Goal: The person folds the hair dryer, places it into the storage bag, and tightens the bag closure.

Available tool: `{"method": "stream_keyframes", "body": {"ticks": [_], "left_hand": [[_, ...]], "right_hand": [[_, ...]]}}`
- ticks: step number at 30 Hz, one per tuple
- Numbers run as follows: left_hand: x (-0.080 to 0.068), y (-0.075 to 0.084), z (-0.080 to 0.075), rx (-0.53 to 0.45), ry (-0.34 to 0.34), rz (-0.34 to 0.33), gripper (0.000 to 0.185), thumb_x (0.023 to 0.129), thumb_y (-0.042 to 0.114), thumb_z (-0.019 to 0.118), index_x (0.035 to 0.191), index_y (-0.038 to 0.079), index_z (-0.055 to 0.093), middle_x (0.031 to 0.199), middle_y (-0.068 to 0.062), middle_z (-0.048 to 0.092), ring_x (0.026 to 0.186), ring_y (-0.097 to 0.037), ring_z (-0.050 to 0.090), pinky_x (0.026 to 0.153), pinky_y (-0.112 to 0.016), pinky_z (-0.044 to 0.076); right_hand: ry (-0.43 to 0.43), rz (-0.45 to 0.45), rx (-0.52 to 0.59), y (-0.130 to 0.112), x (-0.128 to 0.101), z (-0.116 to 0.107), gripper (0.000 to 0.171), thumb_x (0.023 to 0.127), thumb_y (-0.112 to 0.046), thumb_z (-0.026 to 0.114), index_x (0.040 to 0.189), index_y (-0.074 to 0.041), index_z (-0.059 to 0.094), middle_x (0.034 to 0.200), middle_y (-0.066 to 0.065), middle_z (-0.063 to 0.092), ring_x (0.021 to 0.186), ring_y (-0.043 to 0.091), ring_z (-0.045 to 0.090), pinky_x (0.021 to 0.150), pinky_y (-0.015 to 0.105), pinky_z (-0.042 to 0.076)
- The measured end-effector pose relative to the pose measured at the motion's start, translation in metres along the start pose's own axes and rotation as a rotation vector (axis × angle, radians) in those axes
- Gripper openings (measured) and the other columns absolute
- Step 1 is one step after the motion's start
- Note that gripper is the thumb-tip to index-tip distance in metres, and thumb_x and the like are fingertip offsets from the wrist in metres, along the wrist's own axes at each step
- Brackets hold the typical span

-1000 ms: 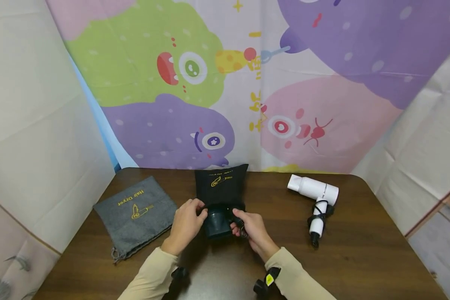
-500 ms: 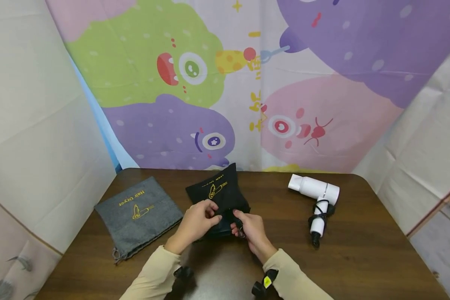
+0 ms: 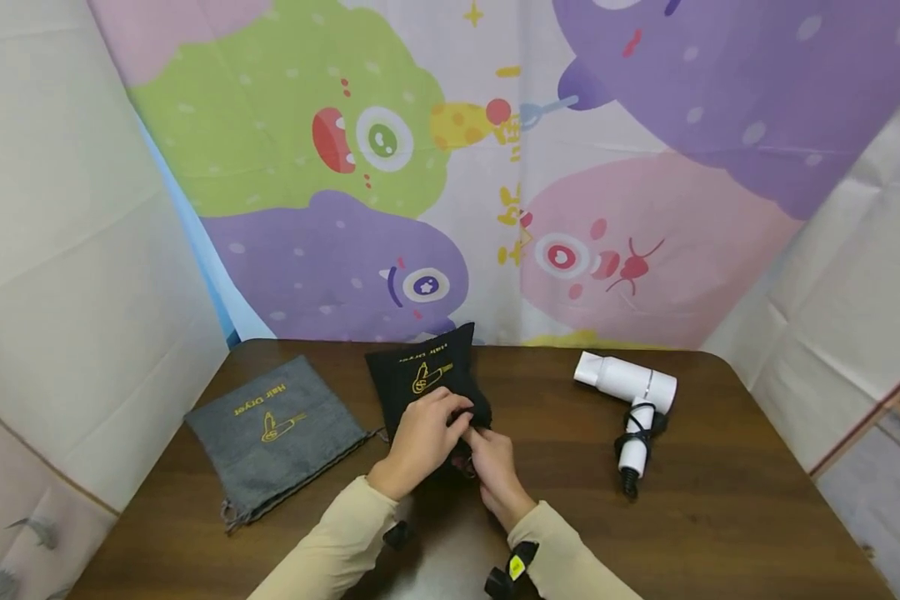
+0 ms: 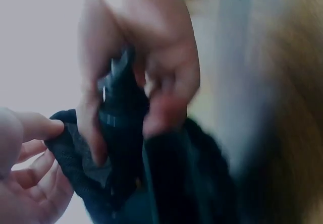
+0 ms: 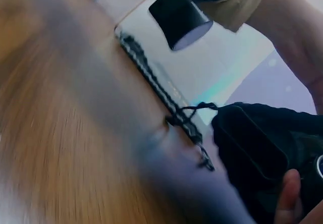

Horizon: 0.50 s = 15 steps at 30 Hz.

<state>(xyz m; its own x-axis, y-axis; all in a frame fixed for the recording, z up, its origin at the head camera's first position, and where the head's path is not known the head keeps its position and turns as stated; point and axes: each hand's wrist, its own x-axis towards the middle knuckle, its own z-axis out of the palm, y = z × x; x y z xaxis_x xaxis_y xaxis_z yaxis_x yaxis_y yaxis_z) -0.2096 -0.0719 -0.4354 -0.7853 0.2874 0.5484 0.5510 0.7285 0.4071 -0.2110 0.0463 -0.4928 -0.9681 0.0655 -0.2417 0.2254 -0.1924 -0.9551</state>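
Hands meet at the mouth of the black bag: left hand and right hand both pinch its gathered fabric on the table.

Brown table: grey bag, blk bag, wht dryer

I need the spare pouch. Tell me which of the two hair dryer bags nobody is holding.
The grey bag, flat on the table's left side. Both hands grip the black bag at the centre.
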Motion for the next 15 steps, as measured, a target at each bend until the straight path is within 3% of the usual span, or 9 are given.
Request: {"method": "stream_keyframes", "body": {"ticks": [8,12,15], "left_hand": [[-0.012,0.009,-0.002,-0.079,-0.083,0.01,0.008,0.086,0.013,0.072,0.093,0.012,0.075,0.087,0.001,0.068,0.074,-0.012,0.063,0.067,-0.027,0.052],[-0.016,0.005,-0.004,-0.028,-0.021,0.001,0.009,0.086,0.014,0.073,0.095,0.013,0.073,0.084,0.002,0.065,0.071,-0.011,0.061,0.064,-0.025,0.05],[-0.016,0.002,-0.004,-0.016,0.011,-0.005,0.01,0.085,0.013,0.074,0.095,0.013,0.073,0.084,0.002,0.064,0.071,-0.01,0.06,0.065,-0.026,0.05]], "right_hand": [[0.09,-0.127,0.218,0.005,0.007,0.014,0.019,0.091,0.002,0.05,0.083,-0.008,0.065,0.065,-0.009,0.057,0.063,0.005,0.052,0.062,0.02,0.044],[0.125,-0.098,0.215,0.0,0.01,0.016,0.018,0.089,0.002,0.049,0.082,-0.006,0.063,0.062,-0.007,0.052,0.059,0.007,0.049,0.06,0.023,0.042],[0.097,-0.064,0.213,-0.002,0.009,0.018,0.02,0.087,0.003,0.048,0.079,-0.008,0.061,0.061,-0.007,0.048,0.057,0.007,0.045,0.057,0.023,0.039]]}}
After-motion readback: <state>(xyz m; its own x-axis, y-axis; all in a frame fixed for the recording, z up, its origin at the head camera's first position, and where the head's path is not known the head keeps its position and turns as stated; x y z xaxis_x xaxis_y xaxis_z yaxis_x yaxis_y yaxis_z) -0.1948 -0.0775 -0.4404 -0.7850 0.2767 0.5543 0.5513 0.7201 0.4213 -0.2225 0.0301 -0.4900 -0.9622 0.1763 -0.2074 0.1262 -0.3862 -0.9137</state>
